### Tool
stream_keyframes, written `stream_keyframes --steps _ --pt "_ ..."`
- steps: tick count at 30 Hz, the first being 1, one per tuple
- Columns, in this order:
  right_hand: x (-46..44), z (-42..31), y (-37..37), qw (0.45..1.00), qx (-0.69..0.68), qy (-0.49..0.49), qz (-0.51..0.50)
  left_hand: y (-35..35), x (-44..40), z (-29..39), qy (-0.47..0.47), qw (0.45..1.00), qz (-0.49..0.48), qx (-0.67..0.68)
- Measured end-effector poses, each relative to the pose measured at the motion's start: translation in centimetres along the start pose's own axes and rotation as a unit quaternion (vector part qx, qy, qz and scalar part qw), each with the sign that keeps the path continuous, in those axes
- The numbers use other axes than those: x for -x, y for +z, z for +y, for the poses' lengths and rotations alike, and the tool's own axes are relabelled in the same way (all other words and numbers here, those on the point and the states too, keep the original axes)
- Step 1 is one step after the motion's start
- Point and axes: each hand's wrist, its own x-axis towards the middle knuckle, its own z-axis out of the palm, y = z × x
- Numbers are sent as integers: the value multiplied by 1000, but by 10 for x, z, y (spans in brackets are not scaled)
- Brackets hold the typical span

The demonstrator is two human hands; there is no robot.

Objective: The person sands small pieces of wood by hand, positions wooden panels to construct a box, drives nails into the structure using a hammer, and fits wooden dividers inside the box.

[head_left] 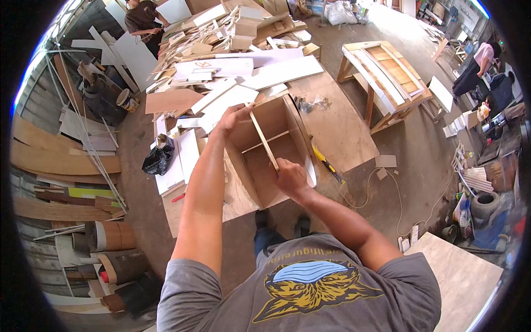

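Note:
A narrow wooden strip (262, 134) spans between my hands above an open wooden box (249, 176). My left hand (236, 118) grips its far end near the box's upper left edge. Closer to me, my right hand (292, 176) is closed around the near end. The box stands on a plywood worktable (348, 130), its open side facing up and showing brown inner panels. Inside it a thin pale line or strip (266, 142) crosses the interior. A yellow and black tool (328, 164), perhaps a cutter or saw, lies just right of the box.
Offcuts and boards (221, 41) are heaped on the table's far side. A black plastic bag (159, 154) sits at its left edge. A wooden frame table (387, 77) stands to the right, and a cord (399, 205) runs over the floor. Other people (145, 19) are at the far left and right.

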Motion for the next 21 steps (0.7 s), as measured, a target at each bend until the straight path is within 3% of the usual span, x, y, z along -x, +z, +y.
stream_keyframes --steps 13,16,21 --pt "0 8 8 998 -3 -46 52 -5 -12 -14 43 995 50 -69" --pt "1 10 13 997 -8 -54 61 5 -5 2 -17 998 51 17" --pt "-2 0 13 997 -13 -47 68 -2 -14 -11 5 997 65 -52"
